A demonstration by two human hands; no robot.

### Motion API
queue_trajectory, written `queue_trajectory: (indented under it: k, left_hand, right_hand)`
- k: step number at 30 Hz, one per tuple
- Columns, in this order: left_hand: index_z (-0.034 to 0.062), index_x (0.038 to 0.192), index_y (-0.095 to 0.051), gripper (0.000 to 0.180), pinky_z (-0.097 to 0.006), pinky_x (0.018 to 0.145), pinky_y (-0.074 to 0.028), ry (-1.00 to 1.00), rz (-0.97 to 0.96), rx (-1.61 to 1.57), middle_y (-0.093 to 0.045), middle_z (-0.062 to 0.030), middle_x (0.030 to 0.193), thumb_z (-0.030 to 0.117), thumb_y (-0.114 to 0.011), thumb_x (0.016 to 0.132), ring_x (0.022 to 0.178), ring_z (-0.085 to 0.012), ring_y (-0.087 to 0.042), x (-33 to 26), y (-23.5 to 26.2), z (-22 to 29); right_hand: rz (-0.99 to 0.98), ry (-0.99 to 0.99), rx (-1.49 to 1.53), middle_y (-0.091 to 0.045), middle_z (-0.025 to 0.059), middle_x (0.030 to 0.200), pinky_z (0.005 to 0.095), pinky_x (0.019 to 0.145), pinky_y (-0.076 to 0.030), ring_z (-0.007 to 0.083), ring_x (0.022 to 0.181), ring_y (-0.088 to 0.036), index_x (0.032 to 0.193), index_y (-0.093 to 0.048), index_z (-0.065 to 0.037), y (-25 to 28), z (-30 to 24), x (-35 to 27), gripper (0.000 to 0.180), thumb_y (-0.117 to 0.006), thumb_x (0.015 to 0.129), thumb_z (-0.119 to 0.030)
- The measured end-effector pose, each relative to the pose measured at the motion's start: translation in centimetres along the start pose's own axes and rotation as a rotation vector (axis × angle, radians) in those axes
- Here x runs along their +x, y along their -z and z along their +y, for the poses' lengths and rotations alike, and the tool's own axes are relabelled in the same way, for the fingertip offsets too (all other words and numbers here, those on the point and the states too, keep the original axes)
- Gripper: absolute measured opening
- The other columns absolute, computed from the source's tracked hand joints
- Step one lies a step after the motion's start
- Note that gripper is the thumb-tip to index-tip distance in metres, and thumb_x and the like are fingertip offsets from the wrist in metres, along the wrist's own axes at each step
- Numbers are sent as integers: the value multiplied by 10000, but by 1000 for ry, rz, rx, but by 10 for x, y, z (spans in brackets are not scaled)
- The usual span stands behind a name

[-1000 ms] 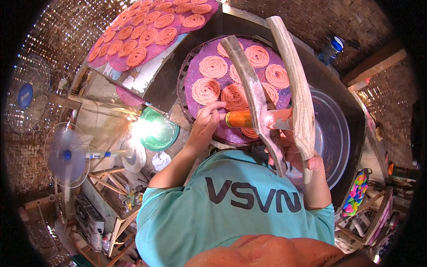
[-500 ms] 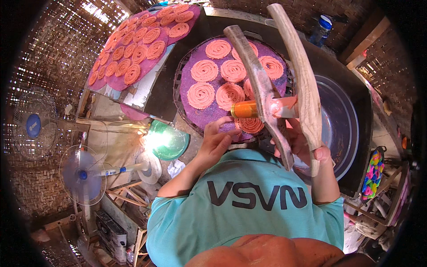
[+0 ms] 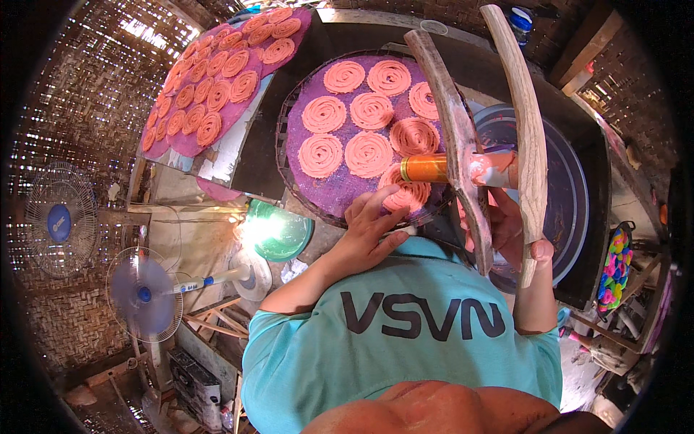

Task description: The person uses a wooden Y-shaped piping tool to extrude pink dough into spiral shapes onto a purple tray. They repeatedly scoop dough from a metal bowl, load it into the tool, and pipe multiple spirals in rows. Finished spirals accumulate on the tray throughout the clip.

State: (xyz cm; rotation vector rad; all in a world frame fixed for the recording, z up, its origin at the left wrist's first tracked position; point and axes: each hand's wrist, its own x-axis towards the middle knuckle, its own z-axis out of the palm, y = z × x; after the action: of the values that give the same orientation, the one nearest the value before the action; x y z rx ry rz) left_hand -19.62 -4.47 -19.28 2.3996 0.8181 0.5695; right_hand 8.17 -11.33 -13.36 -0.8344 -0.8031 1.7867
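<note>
My right hand [image 3: 510, 235] is closed round the lower ends of a wooden press [image 3: 533, 137], which has two long curved handles and an orange cylinder [image 3: 425, 168] with a gold-coloured rim. Pink dough smears the part between the handles. The cylinder is above the right side of a round tray [image 3: 289, 171] covered with purple mesh, on which several pink dough spirals [image 3: 320, 155] lie. My left hand [image 3: 370, 226] rests at the tray's near edge, fingers stretched out beside the nearest spiral [image 3: 406, 194]. The press handles hide part of the tray's right side.
At the far left, more pink spirals cover purple sheets [image 3: 249, 59]. A large clear basin [image 3: 571, 217] stands right of the tray. Two fans [image 3: 144, 293], a green round object [image 3: 289, 235] beside a bright light, and a blue-capped bottle [image 3: 520, 23] surround the work area.
The press has moved right relative to the tray, showing more of the spirals beneath it. My left hand has stayed at the tray's near edge, and the view has shifted slightly.
</note>
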Motion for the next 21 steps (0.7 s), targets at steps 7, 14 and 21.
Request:
queue_trajectory:
  k: [7,14,21]
  left_hand:
    - [85,1216,-548,473,-447,984,-244,-29,-80,78,-261,-127,1445,407,-557,870,1210,-334,-306,8,2,2]
    - [88,1272,-508,594,-445,978,-256,-28,-149,303,-243,-128,1453,470,-581,823,1203,-330,-311,10,3,5]
    - [135,1325,-482,678,-448,961,-287,-35,-61,279,-221,-123,1474,447,-653,747,1182,-342,-342,6,11,-2]
  right_hand:
    - [40,65,40,-457,251,1267,399,828,-504,324,1015,-576,1459,-174,-36,5,3,-2,1268,-726,453,-575]
    - [39,66,46,-454,243,1276,387,816,-507,319,977,-593,1461,-167,-32,5,1,-2,1279,-730,448,-572]
    - [22,86,62,-444,232,1282,416,836,-513,313,1027,-571,1444,-190,-23,9,-1,-6,1237,-747,461,-530]
